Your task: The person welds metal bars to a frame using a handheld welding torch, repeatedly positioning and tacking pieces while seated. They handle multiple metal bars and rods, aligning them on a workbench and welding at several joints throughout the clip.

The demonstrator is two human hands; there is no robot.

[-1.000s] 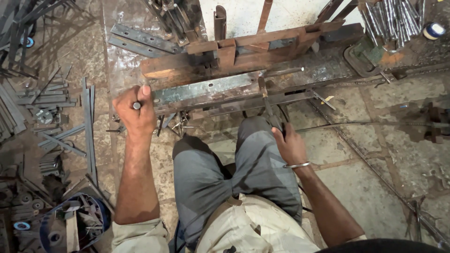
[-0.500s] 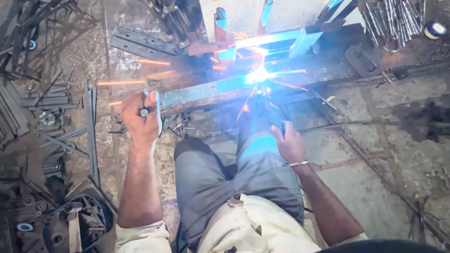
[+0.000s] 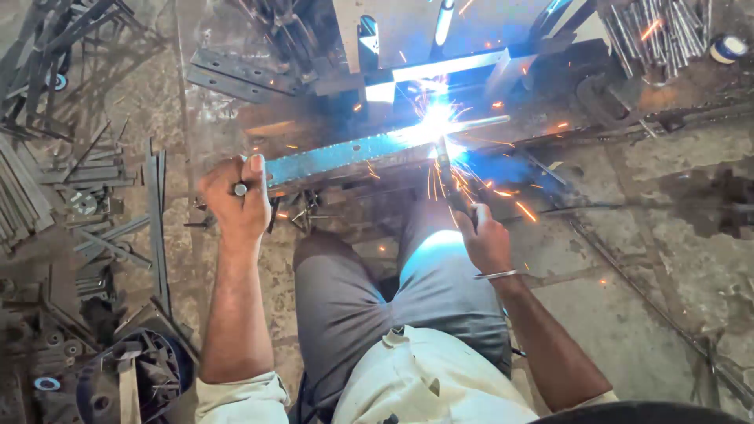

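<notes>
Gripping tight, the left hand (image 3: pixel 234 202) is closed in a fist around a short metal handle or rod, whose round end shows between the fingers, right at the left end of a long flat steel bar (image 3: pixel 345 153). That bar has holes along it and runs from the left hand rightward and slightly away, lying across a dark metal work frame (image 3: pixel 314 82) on the floor. Far left of the hand, loose steel strips and angle pieces (image 3: pixel 94 173) lie scattered, and a round dark basket of scrap (image 3: pixel 157 377) sits near the left elbow. Between the two arms, the person's knees in grey trousers (image 3: pixel 377 298) fill the near middle. At the bar's right end a bright white-blue welding arc (image 3: pixel 436 118) flares, throwing orange sparks to all sides and washing out the joint itself, so the exact contact point cannot be seen. The right hand (image 3: pixel 485 239), wearing a thin metal bangle, is wrapped closed around a welding electrode holder (image 3: pixel 455 192) whose tip reaches up into the arc. Far right at the back, a bundle of thin metal rods (image 3: pixel 652 35) stands beside a small roll of tape (image 3: pixel 726 49).
</notes>
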